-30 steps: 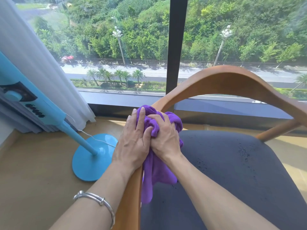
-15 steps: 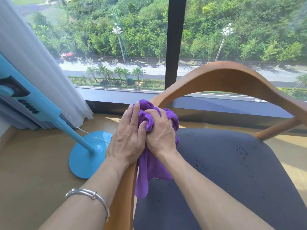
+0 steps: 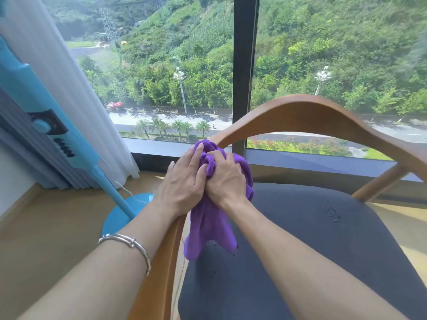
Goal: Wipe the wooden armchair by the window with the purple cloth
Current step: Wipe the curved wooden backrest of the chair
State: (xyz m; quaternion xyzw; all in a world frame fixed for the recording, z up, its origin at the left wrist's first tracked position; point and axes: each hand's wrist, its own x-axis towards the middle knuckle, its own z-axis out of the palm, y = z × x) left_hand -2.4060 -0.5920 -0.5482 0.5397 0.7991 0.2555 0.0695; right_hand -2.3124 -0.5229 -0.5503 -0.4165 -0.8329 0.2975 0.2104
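Note:
The wooden armchair (image 3: 307, 112) has a curved brown rail that arches in front of the window and a dark grey seat cushion (image 3: 323, 239). A purple cloth (image 3: 208, 227) is bunched over the chair's left arm rail, with a tail hanging down beside the cushion. My right hand (image 3: 225, 179) grips the bunched cloth on the rail. My left hand (image 3: 184, 183) lies over the cloth and the rail beside it, fingers fairly straight and pressing. The rail under both hands is hidden.
A blue standing fan (image 3: 46, 132) leans at the left, its round base (image 3: 124, 213) on the wooden floor close to the chair's left side. A white curtain (image 3: 69, 88) hangs behind it. The window's dark frame (image 3: 245, 65) stands just beyond the chair.
Both hands and the cloth stay pressed together on the left arm rail. The camera has tilted up, showing more of the hillside outside.

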